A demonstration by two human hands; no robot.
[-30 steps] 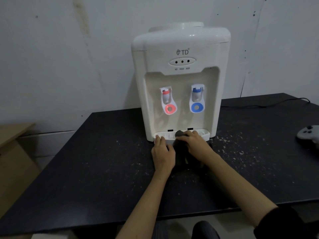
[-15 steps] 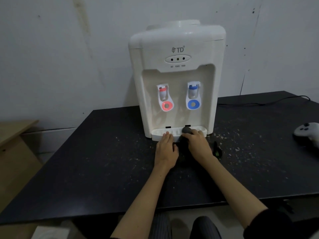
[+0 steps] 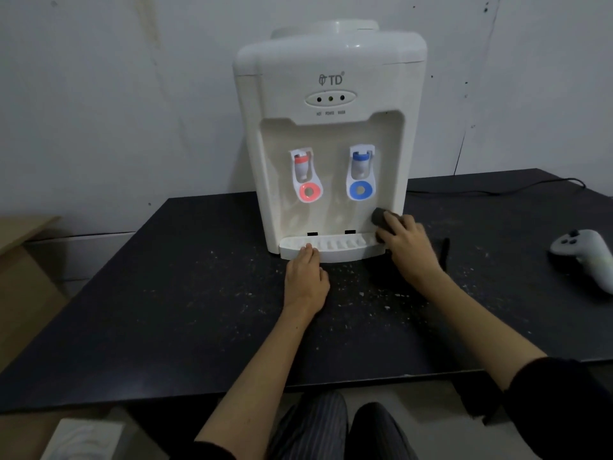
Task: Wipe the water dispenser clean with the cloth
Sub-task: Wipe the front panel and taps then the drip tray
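On the dusty black table (image 3: 166, 310) against the wall stands the white plastic water dispenser (image 3: 331, 94). Her right hand (image 3: 409, 249) grips a dark grey cloth (image 3: 378, 216) against its lower right front edge. Her left hand (image 3: 306, 280) rests flat, fingers straight, on the white drip tray (image 3: 348, 252).

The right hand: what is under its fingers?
A dark cloth shows under the right hand, against the dispenser's recess wall above the drip tray. The rest is covered.
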